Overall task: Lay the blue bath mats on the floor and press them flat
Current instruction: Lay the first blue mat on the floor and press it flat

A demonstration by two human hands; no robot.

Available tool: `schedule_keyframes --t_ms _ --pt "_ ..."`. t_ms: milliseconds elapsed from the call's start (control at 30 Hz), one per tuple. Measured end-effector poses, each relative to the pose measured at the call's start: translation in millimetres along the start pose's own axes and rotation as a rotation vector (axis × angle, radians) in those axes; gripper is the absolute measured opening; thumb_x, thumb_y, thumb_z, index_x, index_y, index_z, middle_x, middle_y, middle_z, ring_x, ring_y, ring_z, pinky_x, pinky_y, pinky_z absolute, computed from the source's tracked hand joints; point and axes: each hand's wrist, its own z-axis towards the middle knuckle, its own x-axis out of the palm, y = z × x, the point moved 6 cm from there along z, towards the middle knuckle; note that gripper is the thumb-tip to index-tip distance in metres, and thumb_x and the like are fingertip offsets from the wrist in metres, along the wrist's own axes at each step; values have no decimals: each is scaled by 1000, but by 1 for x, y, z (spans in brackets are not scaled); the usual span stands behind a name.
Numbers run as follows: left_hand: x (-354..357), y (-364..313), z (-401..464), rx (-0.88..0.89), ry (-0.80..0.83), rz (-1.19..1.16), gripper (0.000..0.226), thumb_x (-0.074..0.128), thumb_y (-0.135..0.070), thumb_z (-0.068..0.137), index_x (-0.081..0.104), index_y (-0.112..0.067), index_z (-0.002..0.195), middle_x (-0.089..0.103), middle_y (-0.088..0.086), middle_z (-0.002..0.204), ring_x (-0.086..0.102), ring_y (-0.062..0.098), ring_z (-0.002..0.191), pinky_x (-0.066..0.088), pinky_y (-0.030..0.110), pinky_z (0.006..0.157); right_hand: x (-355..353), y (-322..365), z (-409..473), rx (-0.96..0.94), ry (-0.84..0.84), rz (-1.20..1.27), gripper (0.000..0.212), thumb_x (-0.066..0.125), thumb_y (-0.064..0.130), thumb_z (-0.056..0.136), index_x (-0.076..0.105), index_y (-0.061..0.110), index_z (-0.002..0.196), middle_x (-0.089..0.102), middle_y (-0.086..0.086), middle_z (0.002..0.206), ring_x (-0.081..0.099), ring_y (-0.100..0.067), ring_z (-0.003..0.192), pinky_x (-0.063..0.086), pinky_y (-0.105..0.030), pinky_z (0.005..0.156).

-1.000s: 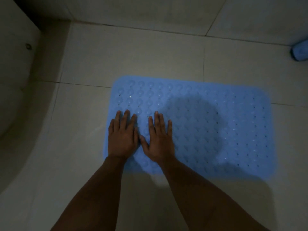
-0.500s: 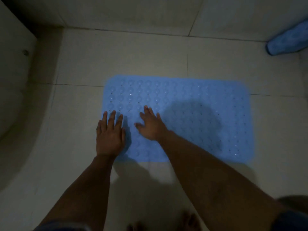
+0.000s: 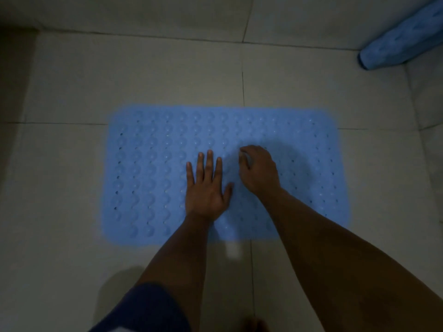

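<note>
A blue bath mat with rows of round bumps and small holes lies spread out on the pale tiled floor. My left hand rests palm down on the mat's middle, fingers straight and slightly apart. Just right of it, my right hand is over the mat with its fingers curled downward and fingertips at the mat's surface; it holds nothing that I can see. A second blue mat, rolled up, lies at the top right corner of the view, apart from both hands.
Pale floor tiles with dark grout lines surround the mat. A dark wall or fixture edge runs along the left side. My knee in dark shorts shows at the bottom.
Both hands have shifted right from the mat's left end to its middle. My right hand went from flat to curled. The view moved right, showing more of the rolled mat.
</note>
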Motion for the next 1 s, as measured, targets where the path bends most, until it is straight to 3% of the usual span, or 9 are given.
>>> schedule_keyframes --t_ms 67,200,467,567,667,733,800,867,1000 --pt "3 -1 1 -9 14 39 88 28 -69 103 9 -11 166 -4 17 173 -7 36 160 5 63 126 5 -11 -2 -38 -7 -48 33 49 32 96 69 14 115 67 -9 119 60 -33 116 50 -47 96" --pt "0 -1 -1 -20 36 41 93 25 -74 101 7 -10 166 -6 17 173 -8 35 160 7 64 125 15 -14 -12 -36 64 -89 43 44 39 97 66 18 127 56 -11 143 43 -36 141 38 -53 114" --pt "-2 -3 1 -8 51 34 99 31 -77 97 6 -11 166 -7 16 173 -9 33 160 6 64 126 5 -22 -22 -85 57 -141 46 40 39 100 58 19 138 46 -9 153 30 -31 150 32 -53 117" --pt "-6 -5 1 -16 93 16 106 31 -83 93 2 -12 166 -11 14 173 -13 31 160 -1 63 127 -4 -27 -30 -52 171 -194 58 30 46 101 42 19 151 32 -10 162 16 -31 154 21 -58 121" --pt "-16 -3 6 -18 227 -79 98 24 -79 96 1 -15 166 -16 12 172 -19 28 159 -9 58 127 -14 -23 -34 1 300 -246 61 29 47 102 34 18 155 25 -9 165 10 -30 156 12 -58 124" --pt "-32 1 9 -46 262 -157 87 16 -70 97 19 -15 165 -1 12 174 -5 29 161 0 55 129 -15 -15 -37 20 350 -219 60 30 46 102 34 17 155 24 -10 165 11 -30 156 12 -56 124" --pt "-51 1 9 -78 137 -159 78 19 -58 96 45 -13 155 33 13 167 23 33 157 22 54 126 -9 -5 -39 -22 347 -244 65 26 47 99 38 14 153 27 -13 164 18 -33 154 21 -59 121" --pt "-57 0 5 -100 29 -150 68 25 -50 98 58 -12 145 52 13 155 40 36 149 37 55 117 8 -3 -41 -87 349 -285 67 26 47 97 42 11 151 32 -17 161 27 -37 151 31 -62 115" --pt "-45 -3 -4 -106 -65 -90 57 34 -41 101 58 -13 145 52 13 154 40 37 149 40 56 113 37 -13 -50 -173 308 -362 68 31 49 101 25 11 158 13 -14 168 6 -32 156 16 -61 121"
